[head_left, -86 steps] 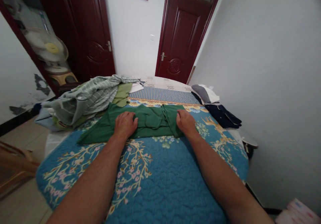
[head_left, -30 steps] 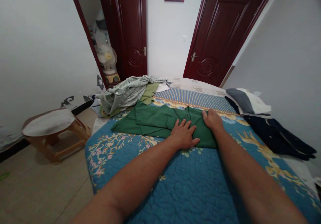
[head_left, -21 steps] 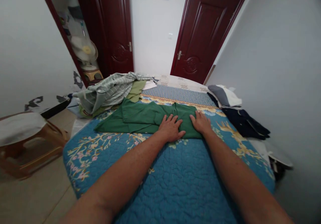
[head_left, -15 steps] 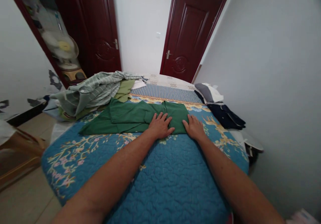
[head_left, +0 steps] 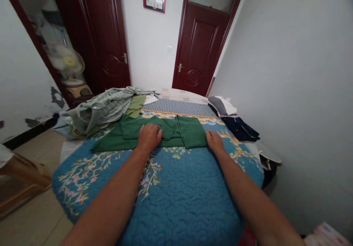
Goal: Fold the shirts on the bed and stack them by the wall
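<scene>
Green garment lies folded in a long strip across the bed, nearer its far edge; left hand presses palm-down on it, right hand flat at its right end, hands apart; even, flat-palmed pressure would keep folds neat

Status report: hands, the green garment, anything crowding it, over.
Left hand pressing mid green garment, grip unclear. Right hand flat at its right edge. Striped clothes pile beside its left end.
</scene>
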